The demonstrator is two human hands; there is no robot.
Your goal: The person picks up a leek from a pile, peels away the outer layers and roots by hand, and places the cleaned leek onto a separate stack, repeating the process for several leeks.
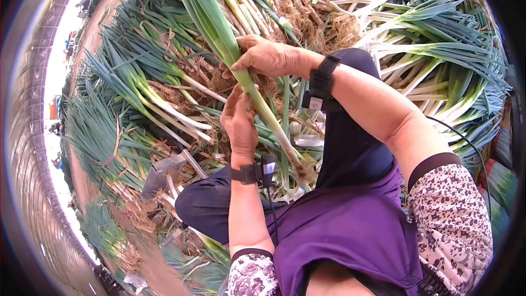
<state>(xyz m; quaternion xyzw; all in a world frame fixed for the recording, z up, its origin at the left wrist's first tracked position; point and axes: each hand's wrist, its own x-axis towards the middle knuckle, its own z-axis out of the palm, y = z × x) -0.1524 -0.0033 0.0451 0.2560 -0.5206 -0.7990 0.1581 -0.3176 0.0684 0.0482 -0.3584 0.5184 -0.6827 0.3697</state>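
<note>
A long leek (262,108) slants across the middle of the view, its green leaves toward the top and its rooted white end low, near my lap. My right hand (268,57) is closed round it where the leaves meet the stalk, some fingers hidden behind. Just below, my left hand (239,123) pinches the same stalk from the left, with its fingertips against it. Both wrists wear black straps.
Piles of leeks lie at the left (120,131), the top (246,5) and the right (438,60). A grey metal blade-like tool (161,175) sits by my left knee (203,205). A ribbed wall (33,186) curves along the far left.
</note>
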